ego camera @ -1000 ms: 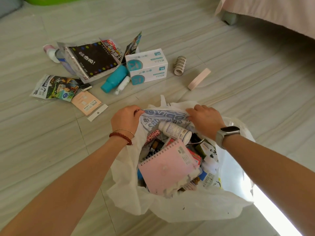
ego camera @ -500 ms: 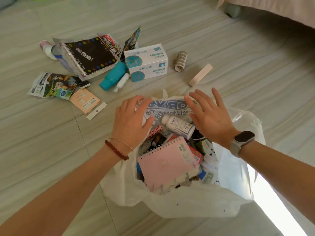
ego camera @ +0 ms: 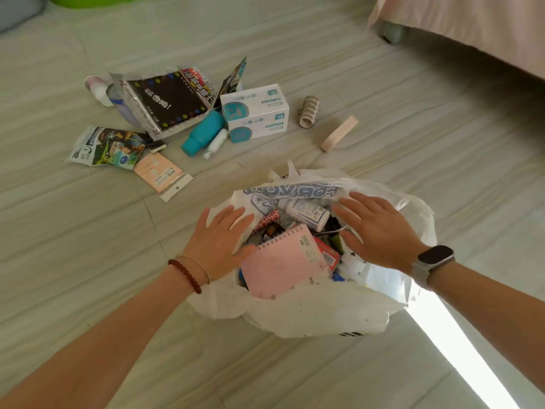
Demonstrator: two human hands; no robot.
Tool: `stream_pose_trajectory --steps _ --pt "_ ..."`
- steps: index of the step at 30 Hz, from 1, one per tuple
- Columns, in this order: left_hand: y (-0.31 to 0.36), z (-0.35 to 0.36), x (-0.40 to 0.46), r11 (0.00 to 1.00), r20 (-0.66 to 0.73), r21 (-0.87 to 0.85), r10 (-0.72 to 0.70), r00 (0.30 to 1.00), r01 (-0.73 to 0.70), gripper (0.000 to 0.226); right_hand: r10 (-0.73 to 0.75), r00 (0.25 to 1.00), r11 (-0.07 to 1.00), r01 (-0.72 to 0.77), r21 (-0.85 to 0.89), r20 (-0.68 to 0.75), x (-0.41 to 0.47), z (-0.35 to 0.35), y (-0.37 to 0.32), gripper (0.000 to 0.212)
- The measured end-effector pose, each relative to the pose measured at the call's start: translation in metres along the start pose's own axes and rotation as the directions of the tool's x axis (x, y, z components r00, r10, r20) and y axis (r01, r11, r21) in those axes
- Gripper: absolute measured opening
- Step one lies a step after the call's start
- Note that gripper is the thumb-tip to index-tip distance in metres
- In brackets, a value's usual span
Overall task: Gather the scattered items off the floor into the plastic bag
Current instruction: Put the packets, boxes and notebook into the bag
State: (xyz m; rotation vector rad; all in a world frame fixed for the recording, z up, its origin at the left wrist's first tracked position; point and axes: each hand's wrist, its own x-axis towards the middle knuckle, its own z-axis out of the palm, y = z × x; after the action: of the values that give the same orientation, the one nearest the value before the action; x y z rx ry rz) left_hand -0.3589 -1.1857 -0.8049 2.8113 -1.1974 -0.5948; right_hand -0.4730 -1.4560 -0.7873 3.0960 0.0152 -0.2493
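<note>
Pale striped floor tiles run across the whole view, with a pink bed skirt at upper right and a bright band of sunlight at lower right.

White plastic bag stands open on the floor, near centre. Contents visible: pink spiral notebook uppermost, white pill bottle behind it, a pink spotted tube, and assorted small packets.

Left hand: fingers straight and spread, grip apart, palm resting on the bag's left rim beside the notebook. Beaded bracelet at the wrist.

Right hand: fingers straight and spread, grip apart, lying over the bag's right rim. Smartwatch at the wrist. Neither hand holds anything.

Items on the floor beyond the bag: white and teal box, teal bottle touching a small white bottle, black packet with coloured dots, printed sachet, peach card packet, tape roll stack, pink eraser-like block well apart to the right.
</note>
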Motion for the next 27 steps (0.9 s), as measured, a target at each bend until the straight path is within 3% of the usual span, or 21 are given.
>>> stream_pose_trajectory --steps 2,4,8,11,13,17,22,27 --pt "0.005 -0.02 -0.015 0.991 -0.12 -0.125 -0.065 0.991 0.049 0.055 0.031 0.999 0.991 -0.027 0.135 -0.025 -0.003 -0.026 -0.024 0.05" --pt "0.007 -0.045 -0.04 0.96 -0.206 -0.26 -0.163 0.965 0.107 0.045 0.064 0.998 0.954 -0.059 0.293 -0.009 -0.011 -0.057 -0.048 0.05" --pt "0.012 -0.115 -0.117 0.825 -0.177 -0.481 -0.422 0.889 0.296 0.045 0.232 0.971 0.787 -0.217 0.577 0.048 -0.033 -0.143 -0.1 0.048" --pt "0.011 -0.181 -0.189 0.754 -0.126 -0.545 -0.507 0.853 0.368 0.058 0.381 0.917 0.639 -0.353 0.684 0.118 -0.059 -0.224 -0.136 0.041" --pt "0.004 -0.227 -0.24 0.697 -0.045 -0.555 -0.57 0.821 0.454 0.064 0.433 0.879 0.577 -0.441 0.688 0.201 -0.079 -0.284 -0.16 0.038" --pt "-0.011 -0.328 -0.33 0.58 0.123 -0.554 -0.652 0.748 0.597 0.072 0.443 0.845 0.596 -0.527 0.606 0.299 -0.11 -0.398 -0.202 0.037" --pt "-0.027 -0.439 -0.39 0.611 0.121 -0.522 -0.638 0.76 0.596 0.036 0.381 0.833 0.618 -0.552 0.56 0.401 -0.101 -0.512 -0.247 0.035" --pt "-0.062 -0.499 -0.386 0.655 0.086 -0.512 -0.604 0.792 0.555 0.036 0.306 0.851 0.623 -0.519 0.586 0.427 -0.052 -0.57 -0.272 0.041"
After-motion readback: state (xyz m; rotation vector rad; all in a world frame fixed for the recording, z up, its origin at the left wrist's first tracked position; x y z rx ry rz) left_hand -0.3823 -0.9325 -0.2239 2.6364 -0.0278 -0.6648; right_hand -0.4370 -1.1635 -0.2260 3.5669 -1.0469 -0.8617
